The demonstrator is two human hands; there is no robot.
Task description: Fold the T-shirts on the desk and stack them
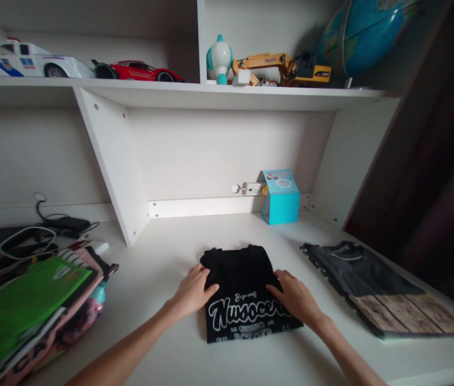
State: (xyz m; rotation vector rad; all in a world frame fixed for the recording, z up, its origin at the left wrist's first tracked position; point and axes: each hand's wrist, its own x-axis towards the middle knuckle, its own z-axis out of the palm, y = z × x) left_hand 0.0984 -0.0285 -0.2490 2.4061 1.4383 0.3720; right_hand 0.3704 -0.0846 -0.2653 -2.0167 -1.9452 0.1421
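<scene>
A black T-shirt (237,279) with white lettering lies folded into a rectangle on the white desk, its neckline toward the back. My left hand (192,292) grips its left edge, thumb on top and fingertips at the side. On the opposite edge, my right hand (293,295) holds the cloth the same way, thumb over the print. The fingertips of both hands are partly hidden along the shirt's sides. To the right lies a folded dark grey and tan shirt (372,279), apart from my right hand.
Piled clothes with a green shirt (45,284) on top lie at the left, beside cables and a black adapter (68,224). A blue desk calendar (283,206) stands at the back near a power socket (253,188). Overhead, a shelf (227,95) carries toy vehicles and a globe (366,37).
</scene>
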